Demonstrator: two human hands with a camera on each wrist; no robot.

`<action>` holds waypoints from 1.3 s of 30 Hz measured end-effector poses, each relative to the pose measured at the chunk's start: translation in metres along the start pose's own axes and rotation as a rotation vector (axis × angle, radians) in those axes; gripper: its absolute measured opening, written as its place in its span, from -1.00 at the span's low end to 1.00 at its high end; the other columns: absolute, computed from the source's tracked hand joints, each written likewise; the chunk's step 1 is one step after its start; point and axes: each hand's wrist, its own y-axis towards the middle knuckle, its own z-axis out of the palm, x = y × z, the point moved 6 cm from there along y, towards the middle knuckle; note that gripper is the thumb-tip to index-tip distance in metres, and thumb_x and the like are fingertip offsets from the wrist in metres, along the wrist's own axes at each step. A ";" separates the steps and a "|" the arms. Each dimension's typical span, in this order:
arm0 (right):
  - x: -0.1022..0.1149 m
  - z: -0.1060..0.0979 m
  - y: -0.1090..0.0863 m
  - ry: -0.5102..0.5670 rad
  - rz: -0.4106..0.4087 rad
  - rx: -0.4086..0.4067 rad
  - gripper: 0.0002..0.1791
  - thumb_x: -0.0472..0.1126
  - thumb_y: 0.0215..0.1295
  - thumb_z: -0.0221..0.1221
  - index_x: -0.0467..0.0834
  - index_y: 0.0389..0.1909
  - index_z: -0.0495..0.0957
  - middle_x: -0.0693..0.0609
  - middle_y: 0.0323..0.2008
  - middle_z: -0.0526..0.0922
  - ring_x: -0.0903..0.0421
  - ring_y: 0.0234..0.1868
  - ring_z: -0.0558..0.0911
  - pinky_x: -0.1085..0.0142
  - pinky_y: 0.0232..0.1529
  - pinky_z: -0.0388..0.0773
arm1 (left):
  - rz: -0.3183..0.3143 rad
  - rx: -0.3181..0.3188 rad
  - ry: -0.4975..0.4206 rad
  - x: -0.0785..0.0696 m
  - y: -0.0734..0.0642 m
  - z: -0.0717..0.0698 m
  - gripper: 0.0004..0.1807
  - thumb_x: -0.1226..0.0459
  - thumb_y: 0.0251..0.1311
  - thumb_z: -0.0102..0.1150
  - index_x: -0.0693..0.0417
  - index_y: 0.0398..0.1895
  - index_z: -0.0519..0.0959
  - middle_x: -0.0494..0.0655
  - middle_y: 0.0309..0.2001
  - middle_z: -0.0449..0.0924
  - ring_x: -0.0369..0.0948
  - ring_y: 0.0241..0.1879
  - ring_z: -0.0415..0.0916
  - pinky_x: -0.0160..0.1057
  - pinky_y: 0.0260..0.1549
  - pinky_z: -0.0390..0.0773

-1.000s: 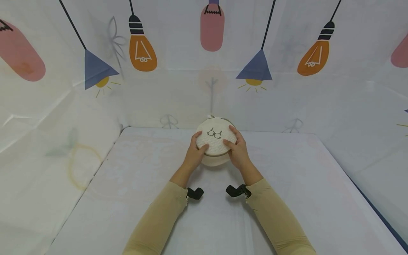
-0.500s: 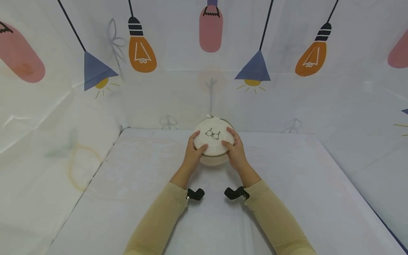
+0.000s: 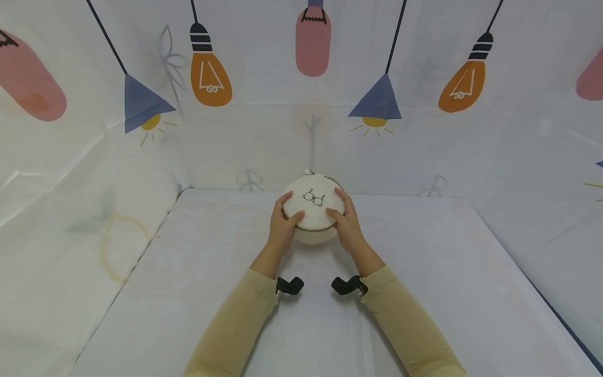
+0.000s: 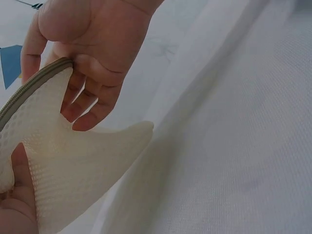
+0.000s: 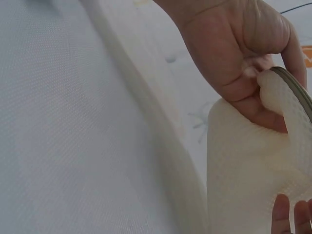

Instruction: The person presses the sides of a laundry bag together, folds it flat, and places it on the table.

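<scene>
A round cream mesh zip bag (image 3: 314, 212) with a line drawing of eyeglasses on its flat top is held up near the table's far edge. My left hand (image 3: 282, 224) grips its left rim, thumb on the top face. On the opposite rim my right hand (image 3: 347, 222) holds it the same way, thumb also on top. In the left wrist view, the bag's soft mesh side (image 4: 83, 161) hangs below the zip (image 4: 36, 87), with the left fingers curled behind it. The right wrist view shows the right hand (image 5: 239, 58) pinching the mesh beside the zip (image 5: 295, 90).
A white cloth-covered table (image 3: 188, 251) extends around both forearms. Behind it stands a white backdrop (image 3: 264, 141) printed with lamps and bulbs. Black wrist-camera mounts (image 3: 290, 286) stick inward from both wrists.
The bag and both hands have shifted slightly left in the head view. The left fingers have moved a little along the rim. Both hands keep their hold.
</scene>
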 end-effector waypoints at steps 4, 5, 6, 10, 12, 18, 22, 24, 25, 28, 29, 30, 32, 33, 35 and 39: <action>-0.002 -0.003 0.001 -0.028 -0.003 -0.015 -0.28 -0.37 0.44 0.05 0.00 0.55 0.07 0.01 0.56 0.00 -0.08 0.29 0.41 0.37 -0.03 0.56 | -0.005 0.011 -0.090 -0.003 -0.001 0.004 -0.27 0.55 0.24 0.21 0.12 0.46 0.22 0.11 0.50 0.13 -0.04 0.48 0.13 -0.20 0.42 0.17; -0.002 -0.005 0.002 -0.040 -0.006 -0.019 -0.28 -0.36 0.44 0.05 0.00 0.55 0.08 0.01 0.56 0.00 -0.07 0.32 0.39 0.35 0.03 0.55 | -0.010 0.014 -0.109 -0.003 -0.001 0.004 -0.27 0.57 0.23 0.21 0.13 0.46 0.22 0.11 0.50 0.13 -0.04 0.47 0.14 -0.21 0.42 0.19; -0.001 -0.006 0.002 -0.051 -0.012 -0.023 -0.29 -0.36 0.44 0.05 0.00 0.55 0.09 0.02 0.57 -0.01 -0.06 0.36 0.36 0.32 0.10 0.52 | -0.014 0.015 -0.119 -0.002 -0.001 0.004 -0.27 0.58 0.22 0.20 0.14 0.45 0.23 0.11 0.50 0.13 -0.04 0.47 0.14 -0.22 0.41 0.20; 0.001 -0.011 0.004 -0.102 -0.035 -0.031 -0.32 -0.35 0.45 0.03 -0.06 0.55 0.11 0.02 0.58 -0.02 0.01 0.51 0.16 0.22 0.41 0.25 | -0.030 0.026 -0.147 -0.003 -0.001 0.005 -0.31 0.62 0.21 0.17 0.17 0.40 0.25 0.12 0.50 0.13 -0.01 0.46 0.16 -0.22 0.38 0.25; 0.003 -0.012 0.005 -0.126 -0.038 -0.038 -0.32 -0.34 0.45 0.04 -0.08 0.54 0.12 0.02 0.58 -0.01 0.04 0.54 0.08 0.21 0.48 0.11 | -0.035 0.030 -0.147 -0.003 -0.001 0.005 -0.32 0.62 0.20 0.16 0.17 0.39 0.26 0.10 0.50 0.13 -0.02 0.46 0.17 -0.24 0.38 0.26; 0.007 -0.018 0.006 -0.195 -0.017 -0.045 -0.34 -0.30 0.48 0.03 -0.08 0.55 0.11 0.03 0.58 0.01 0.11 0.56 0.03 0.26 0.51 0.02 | -0.042 0.053 -0.159 -0.002 -0.002 0.006 -0.32 0.66 0.18 0.12 0.20 0.38 0.26 0.09 0.50 0.13 -0.02 0.46 0.18 -0.22 0.35 0.30; 0.009 -0.021 0.006 -0.191 -0.036 -0.028 -0.35 -0.29 0.50 0.03 -0.08 0.55 0.11 0.02 0.57 0.03 0.09 0.56 0.04 0.23 0.51 0.00 | -0.048 0.069 -0.182 -0.001 -0.003 0.006 -0.31 0.68 0.15 0.11 0.22 0.37 0.26 0.09 0.50 0.11 0.01 0.45 0.18 -0.20 0.34 0.33; 0.010 -0.023 0.006 -0.175 -0.045 -0.020 -0.35 -0.30 0.49 0.03 -0.10 0.55 0.12 0.01 0.57 0.05 0.08 0.56 0.04 0.23 0.52 0.00 | -0.054 0.080 -0.202 0.000 -0.003 0.007 -0.31 0.69 0.14 0.10 0.23 0.37 0.27 0.10 0.50 0.11 0.02 0.45 0.18 -0.20 0.32 0.35; 0.010 -0.023 0.007 -0.164 -0.046 -0.020 -0.36 -0.30 0.49 0.03 -0.09 0.54 0.13 0.02 0.56 0.07 0.08 0.55 0.06 0.23 0.51 0.00 | -0.058 0.085 -0.209 0.001 -0.003 0.007 -0.31 0.69 0.14 0.10 0.23 0.36 0.27 0.10 0.50 0.11 0.03 0.45 0.18 -0.21 0.31 0.37; 0.011 -0.023 0.007 -0.121 -0.038 -0.016 -0.36 -0.32 0.48 0.05 -0.10 0.53 0.16 0.03 0.55 0.11 0.09 0.54 0.10 0.25 0.50 0.04 | -0.066 0.098 -0.228 0.002 -0.002 0.008 -0.33 0.69 0.15 0.09 0.23 0.35 0.28 0.10 0.50 0.10 0.04 0.44 0.19 -0.21 0.27 0.42; 0.011 -0.022 0.007 -0.107 -0.033 -0.014 -0.36 -0.32 0.47 0.06 -0.10 0.53 0.16 0.04 0.55 0.12 0.10 0.54 0.11 0.26 0.50 0.06 | -0.068 0.100 -0.229 0.002 -0.002 0.009 -0.33 0.69 0.15 0.08 0.22 0.35 0.28 0.09 0.50 0.10 0.04 0.43 0.20 -0.21 0.26 0.43; 0.011 -0.021 0.007 -0.094 -0.026 -0.012 -0.35 -0.33 0.47 0.06 -0.10 0.53 0.16 0.04 0.55 0.12 0.09 0.53 0.12 0.26 0.49 0.08 | -0.068 0.104 -0.228 0.003 -0.002 0.009 -0.34 0.69 0.16 0.08 0.22 0.34 0.28 0.10 0.50 0.10 0.05 0.43 0.21 -0.20 0.26 0.44; 0.010 -0.021 0.007 -0.065 -0.011 -0.014 -0.35 -0.35 0.45 0.08 -0.10 0.52 0.19 0.06 0.54 0.13 0.10 0.53 0.14 0.27 0.47 0.13 | -0.067 0.110 -0.218 0.002 -0.002 0.010 -0.34 0.68 0.16 0.07 0.20 0.34 0.29 0.10 0.51 0.09 0.05 0.43 0.20 -0.19 0.27 0.43; 0.010 -0.021 0.007 -0.052 -0.004 -0.015 -0.35 -0.36 0.44 0.09 -0.10 0.51 0.20 0.06 0.54 0.14 0.09 0.52 0.15 0.27 0.46 0.15 | -0.067 0.116 -0.211 0.002 -0.002 0.010 -0.35 0.68 0.17 0.06 0.20 0.35 0.28 0.09 0.51 0.08 0.05 0.43 0.20 -0.17 0.28 0.41; 0.009 -0.021 0.007 -0.023 0.013 -0.021 -0.35 -0.38 0.42 0.10 -0.10 0.50 0.23 0.06 0.54 0.15 0.08 0.51 0.18 0.27 0.43 0.22 | -0.066 0.126 -0.191 0.001 -0.002 0.011 -0.34 0.67 0.18 0.04 0.19 0.36 0.27 0.09 0.52 0.07 0.04 0.45 0.17 -0.15 0.32 0.36; 0.007 -0.023 0.007 0.057 0.049 -0.045 -0.38 -0.43 0.39 0.10 -0.12 0.46 0.29 0.05 0.51 0.20 0.03 0.45 0.30 0.32 0.32 0.38 | -0.073 0.142 -0.135 0.001 -0.003 0.013 -0.33 0.65 0.18 0.01 0.21 0.39 0.24 0.06 0.55 0.02 -0.04 0.50 0.06 -0.16 0.43 0.18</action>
